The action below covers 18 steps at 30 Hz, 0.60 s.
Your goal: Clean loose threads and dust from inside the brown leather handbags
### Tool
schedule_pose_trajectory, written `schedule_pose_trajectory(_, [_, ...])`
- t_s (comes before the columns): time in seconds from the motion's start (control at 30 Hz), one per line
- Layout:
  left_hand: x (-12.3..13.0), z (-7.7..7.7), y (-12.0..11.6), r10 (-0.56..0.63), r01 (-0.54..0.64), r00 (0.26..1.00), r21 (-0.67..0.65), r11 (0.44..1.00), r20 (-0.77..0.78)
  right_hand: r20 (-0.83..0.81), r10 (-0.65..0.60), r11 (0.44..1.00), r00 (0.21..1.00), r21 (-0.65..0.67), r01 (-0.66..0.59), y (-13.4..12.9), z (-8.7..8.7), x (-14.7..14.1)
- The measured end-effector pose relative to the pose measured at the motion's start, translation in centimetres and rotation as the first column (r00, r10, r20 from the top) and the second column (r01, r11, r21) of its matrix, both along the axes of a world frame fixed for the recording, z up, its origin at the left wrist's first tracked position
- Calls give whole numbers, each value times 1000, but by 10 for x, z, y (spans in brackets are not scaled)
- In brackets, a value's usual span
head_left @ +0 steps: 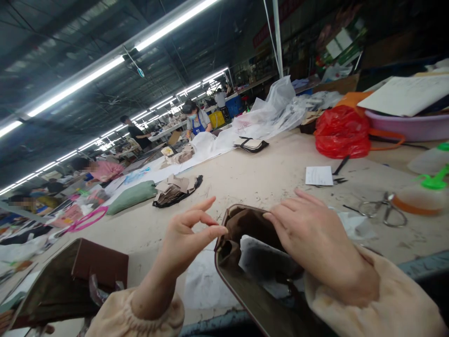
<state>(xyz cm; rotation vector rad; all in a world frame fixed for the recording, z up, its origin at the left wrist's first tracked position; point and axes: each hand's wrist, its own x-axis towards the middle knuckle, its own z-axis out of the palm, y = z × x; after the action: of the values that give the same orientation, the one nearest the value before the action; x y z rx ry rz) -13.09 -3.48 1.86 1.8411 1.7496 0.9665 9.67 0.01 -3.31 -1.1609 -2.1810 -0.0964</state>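
An open brown bag (231, 285) with a dark lining is tilted at the table's front edge, its mouth facing up toward me. Inside it lies a crumpled whitish sheet (259, 257), partly in shadow. My left hand (189, 234) pinches at the left corner of the rim with thumb and index finger, the other fingers lifted. Over the right part of the rim, my right hand (312, 234) grips the edge between thumb and fingers. Both wrists have beige gathered sleeves. The bag's lower right side is hidden behind my right hand and sleeve.
Another brown bag (101, 262) stands at left, a person's fingers beside it. At right are scissors (382, 208), a bottle with orange liquid (421, 196), a white card (319, 175) and a red plastic bag (342, 133). Brown pieces (175, 189) lie farther back; people work beyond.
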Motion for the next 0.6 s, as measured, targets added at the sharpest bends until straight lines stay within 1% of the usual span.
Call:
schedule_pose_trajectory(0.1, [10, 4, -5, 35, -30, 994, 53, 998, -104, 8, -12, 1000, 1000, -5, 12, -4, 4, 11])
schedule_pose_trajectory(0.2, [31, 4, -11, 35, -21, 971, 63, 998, -238, -5, 6, 1000, 1000, 13, -6, -17, 12, 18])
schedule_pose_trajectory(0.27, [45, 2, -12, 20, -4, 958, 53, 999, -287, -15, 4, 999, 1000, 37, -3, -24, 15, 20])
schedule_pose_trajectory(0.33, [53, -1, -9, -6, 17, 951, 32, 999, -311, -10, -19, 999, 1000, 39, 19, -26, 16, 21])
schedule_pose_trajectory(0.43, [55, -10, 5, -20, 24, 936, 8, 1000, -350, 38, -59, 998, 998, 5, 59, -18, 11, 22])
schedule_pose_trajectory(0.5, [51, -16, 18, -37, 40, 941, 2, 999, -336, 67, -77, 997, 995, -12, 78, -10, 8, 21])
schedule_pose_trajectory(0.53, [49, -19, 24, -57, 59, 953, -4, 998, -298, 74, -84, 996, 994, -18, 85, -6, 6, 22])
schedule_pose_trajectory(0.6, [47, -22, 36, -114, 112, 978, -21, 993, -172, 73, -82, 996, 994, -30, 84, -2, 4, 22])
